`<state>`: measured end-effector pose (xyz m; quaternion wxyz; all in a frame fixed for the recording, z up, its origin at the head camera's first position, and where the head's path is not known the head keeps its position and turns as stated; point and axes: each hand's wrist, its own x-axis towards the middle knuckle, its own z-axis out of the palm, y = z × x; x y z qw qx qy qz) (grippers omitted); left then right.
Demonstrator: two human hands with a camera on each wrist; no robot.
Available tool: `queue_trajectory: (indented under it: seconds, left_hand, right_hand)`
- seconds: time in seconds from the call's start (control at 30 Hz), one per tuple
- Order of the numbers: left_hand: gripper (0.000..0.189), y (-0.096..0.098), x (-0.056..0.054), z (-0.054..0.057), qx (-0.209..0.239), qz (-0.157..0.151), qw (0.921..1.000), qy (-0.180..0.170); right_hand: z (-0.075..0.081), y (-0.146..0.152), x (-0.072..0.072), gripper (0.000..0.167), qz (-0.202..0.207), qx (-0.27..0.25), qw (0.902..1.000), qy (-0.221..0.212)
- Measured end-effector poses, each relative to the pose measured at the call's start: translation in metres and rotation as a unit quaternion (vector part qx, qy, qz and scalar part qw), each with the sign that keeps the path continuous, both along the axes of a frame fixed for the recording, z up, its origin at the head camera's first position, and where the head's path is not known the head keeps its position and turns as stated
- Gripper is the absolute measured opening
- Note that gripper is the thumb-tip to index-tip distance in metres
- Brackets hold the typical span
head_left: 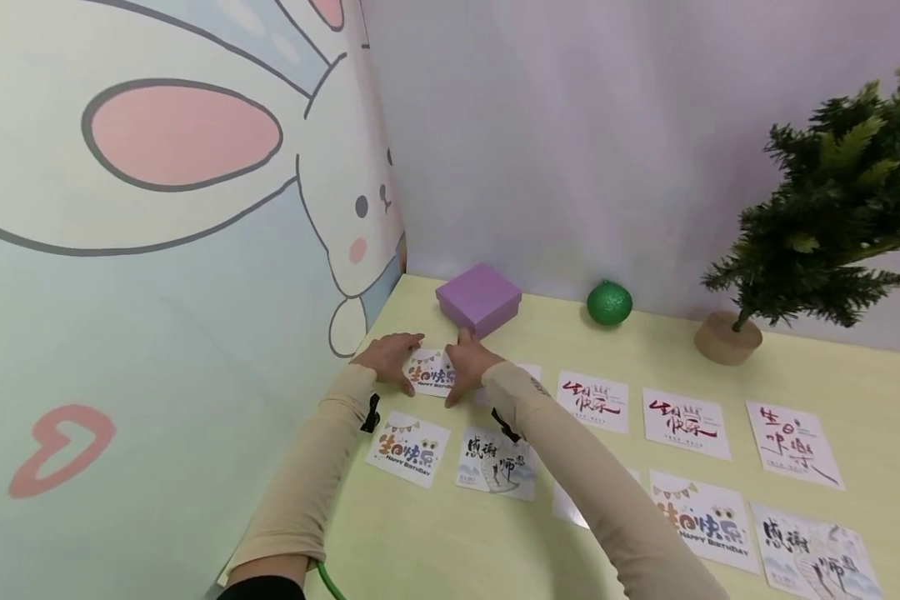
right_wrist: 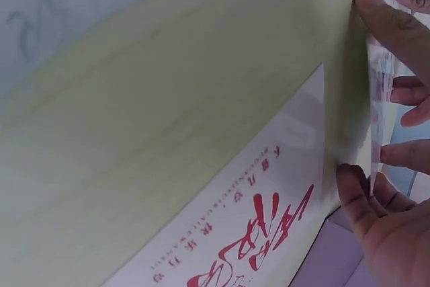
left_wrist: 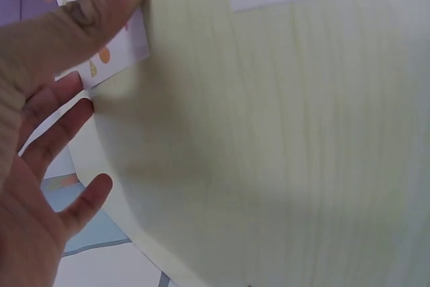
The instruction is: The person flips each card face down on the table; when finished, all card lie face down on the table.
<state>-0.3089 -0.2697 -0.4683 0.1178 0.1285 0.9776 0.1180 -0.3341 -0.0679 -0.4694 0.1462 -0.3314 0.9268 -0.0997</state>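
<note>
Between my two hands is a white "Happy Birthday" card (head_left: 430,372) with colourful lettering, near the table's far left corner. My left hand (head_left: 386,358) pinches its left edge; in the left wrist view, the thumb (left_wrist: 101,18) lies across the printed face. At the opposite edge, my right hand (head_left: 474,364) grips it between thumb and fingers. The right wrist view shows the card edge-on (right_wrist: 377,112), with layered edges; I cannot tell how many cards there are. A red-lettered card (right_wrist: 248,233) lies beside the right hand, partly covered by the right arm in the head view.
A purple box (head_left: 480,298) sits just behind the right hand. Farther right are a green ball (head_left: 609,302) and a small artificial tree (head_left: 832,192). Cards lie in rows on the pale table (head_left: 450,550), including a birthday card (head_left: 408,448) and a black-lettered card (head_left: 497,465).
</note>
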Motion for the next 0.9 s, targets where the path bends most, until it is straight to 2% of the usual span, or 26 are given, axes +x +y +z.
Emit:
queue_trajectory:
  seconds: [0.1, 0.17, 0.23, 0.33, 0.4, 0.5, 0.53, 0.57, 0.6, 0.67, 0.73, 0.77, 0.83, 0.9]
  left_hand:
    - [0.113, 0.002, 0.001, 0.002, -0.016, 0.002, 0.9999, 0.005]
    - [0.113, 0.007, 0.002, 0.004, -0.006, -0.002, 0.9999, 0.008]
    - [0.111, 0.015, 0.003, 0.008, 0.013, -0.020, 0.9995, 0.019]
    - [0.103, 0.028, 0.003, 0.013, 0.059, -0.056, 0.9957, 0.044]
    - [0.098, 0.034, 0.003, 0.016, 0.090, -0.073, 0.9916, 0.056]
    - [0.096, 0.033, 0.004, 0.020, 0.178, -0.057, 0.9814, 0.044]
    - [0.095, 0.031, 0.005, 0.022, 0.222, -0.046, 0.9734, 0.033]
    - [0.094, 0.029, 0.006, 0.023, 0.272, -0.034, 0.9616, 0.018]
    - [0.093, 0.027, 0.006, 0.025, 0.322, -0.025, 0.9463, 0.002]
    - [0.090, 0.022, 0.007, 0.026, 0.413, -0.009, 0.9103, -0.032]
    - [0.086, 0.018, 0.006, 0.026, 0.485, -0.010, 0.8722, -0.064]
    - [0.085, 0.016, 0.006, 0.025, 0.509, -0.012, 0.8571, -0.078]
    - [0.082, 0.012, 0.006, 0.022, 0.542, -0.016, 0.8347, -0.099]
    - [0.082, 0.008, 0.007, 0.019, 0.559, -0.013, 0.8227, -0.104]
  right_hand:
    - [0.003, 0.000, 0.003, 0.092, 0.004, -0.012, 0.9999, 0.006]
    - [0.006, 0.001, 0.005, 0.097, 0.010, -0.014, 0.9996, 0.022]
    - [0.011, 0.003, 0.007, 0.108, 0.020, -0.024, 0.9987, 0.040]
    - [0.019, 0.008, 0.008, 0.121, 0.042, -0.053, 0.9954, 0.067]
    - [0.024, 0.011, 0.008, 0.125, 0.054, -0.089, 0.9923, 0.066]
    - [0.028, 0.017, 0.006, 0.126, 0.052, -0.160, 0.9849, 0.043]
    - [0.028, 0.019, 0.005, 0.127, 0.046, -0.179, 0.9822, 0.035]
    - [0.028, 0.021, 0.004, 0.128, 0.040, -0.199, 0.9788, 0.026]
    - [0.027, 0.022, 0.003, 0.128, 0.037, -0.221, 0.9745, 0.017]
    - [0.026, 0.025, 0.002, 0.124, 0.036, -0.257, 0.9658, -0.005]
    - [0.025, 0.026, 0.001, 0.116, 0.039, -0.286, 0.9568, -0.036]
    - [0.024, 0.026, 0.001, 0.110, 0.042, -0.299, 0.9517, -0.054]
    - [0.023, 0.027, 0.000, 0.096, 0.049, -0.316, 0.9445, -0.076]
    - [0.023, 0.027, 0.000, 0.082, 0.049, -0.307, 0.9478, -0.072]
